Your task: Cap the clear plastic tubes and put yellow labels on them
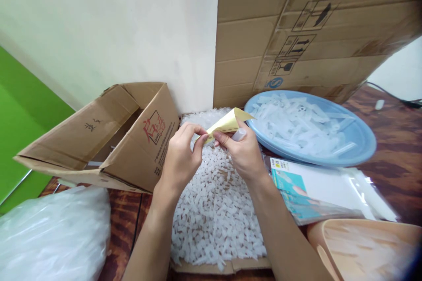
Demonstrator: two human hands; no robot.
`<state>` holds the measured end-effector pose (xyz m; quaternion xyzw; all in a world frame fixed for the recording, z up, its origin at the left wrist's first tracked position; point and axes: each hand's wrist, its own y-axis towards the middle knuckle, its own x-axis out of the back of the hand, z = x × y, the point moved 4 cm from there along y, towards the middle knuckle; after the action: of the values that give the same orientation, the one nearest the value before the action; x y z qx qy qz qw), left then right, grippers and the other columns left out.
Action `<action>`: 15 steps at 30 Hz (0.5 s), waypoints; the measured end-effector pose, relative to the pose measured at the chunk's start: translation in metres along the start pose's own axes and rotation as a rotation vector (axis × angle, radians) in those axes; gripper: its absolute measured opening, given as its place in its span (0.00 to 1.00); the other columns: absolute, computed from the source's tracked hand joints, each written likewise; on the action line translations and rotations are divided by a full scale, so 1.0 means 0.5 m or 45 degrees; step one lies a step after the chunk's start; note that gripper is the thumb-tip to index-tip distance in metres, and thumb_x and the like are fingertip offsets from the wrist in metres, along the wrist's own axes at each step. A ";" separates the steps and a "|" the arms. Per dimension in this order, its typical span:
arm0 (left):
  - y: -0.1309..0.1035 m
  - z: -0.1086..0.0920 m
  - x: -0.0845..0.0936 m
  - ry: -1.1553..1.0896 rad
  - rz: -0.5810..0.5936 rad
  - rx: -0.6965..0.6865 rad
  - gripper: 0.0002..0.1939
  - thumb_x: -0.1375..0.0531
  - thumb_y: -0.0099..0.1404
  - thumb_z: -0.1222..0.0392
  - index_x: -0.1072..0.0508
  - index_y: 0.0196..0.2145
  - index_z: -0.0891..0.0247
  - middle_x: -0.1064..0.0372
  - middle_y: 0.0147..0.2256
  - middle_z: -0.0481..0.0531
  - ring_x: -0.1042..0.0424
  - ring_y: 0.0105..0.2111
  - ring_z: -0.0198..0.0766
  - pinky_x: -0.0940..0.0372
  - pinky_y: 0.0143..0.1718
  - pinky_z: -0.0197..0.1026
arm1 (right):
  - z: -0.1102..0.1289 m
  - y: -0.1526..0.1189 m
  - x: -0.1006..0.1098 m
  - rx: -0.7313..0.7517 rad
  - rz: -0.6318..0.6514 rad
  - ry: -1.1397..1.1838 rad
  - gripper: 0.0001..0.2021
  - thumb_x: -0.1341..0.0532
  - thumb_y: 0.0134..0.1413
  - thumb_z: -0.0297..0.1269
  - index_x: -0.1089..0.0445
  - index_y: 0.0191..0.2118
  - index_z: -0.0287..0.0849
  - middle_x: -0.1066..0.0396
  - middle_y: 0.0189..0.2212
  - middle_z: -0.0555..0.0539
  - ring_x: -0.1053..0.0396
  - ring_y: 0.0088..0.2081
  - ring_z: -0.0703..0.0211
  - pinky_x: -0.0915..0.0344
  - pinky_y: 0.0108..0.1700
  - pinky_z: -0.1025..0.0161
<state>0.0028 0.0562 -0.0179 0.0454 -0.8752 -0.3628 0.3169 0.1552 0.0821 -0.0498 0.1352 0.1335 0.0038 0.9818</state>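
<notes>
Between both hands is a thin yellow sheet (227, 120) with a row of small round marks, bent and curling up at its far edge; it looks like a sticker sheet. My left hand (181, 151) is closed, thumb and index finger pinching the sheet's near left end. My right hand (245, 156) grips the sheet with its thumb on the front. A translucent plastic tube (239, 135) also sits in the right hand's fingers. Below the hands, a great many small whitish plastic pieces (214, 206) lie spread over cardboard.
An open cardboard box (132, 140) stands left, a clear plastic bag (56, 232) before it. On the right are a blue basin (365, 140) of translucent plastic pieces, packaged printed cards (323, 189) and a peach bin (316, 232). A large carton (250, 35) rises behind.
</notes>
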 end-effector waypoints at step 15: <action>0.001 -0.002 -0.006 -0.083 0.059 0.006 0.04 0.40 0.73 0.66 0.29 0.38 0.61 0.28 0.37 0.50 0.28 0.40 0.38 0.36 0.44 0.40 | -0.017 0.005 0.005 -0.004 0.067 0.115 0.13 0.25 0.52 0.40 0.28 0.33 0.42 0.28 0.24 0.52 0.32 0.26 0.62 0.39 0.28 0.64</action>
<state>0.0059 0.0569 -0.0185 0.0141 -0.8866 -0.3547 0.2964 0.1552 0.0867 -0.0578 0.1367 0.1743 0.0360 0.9745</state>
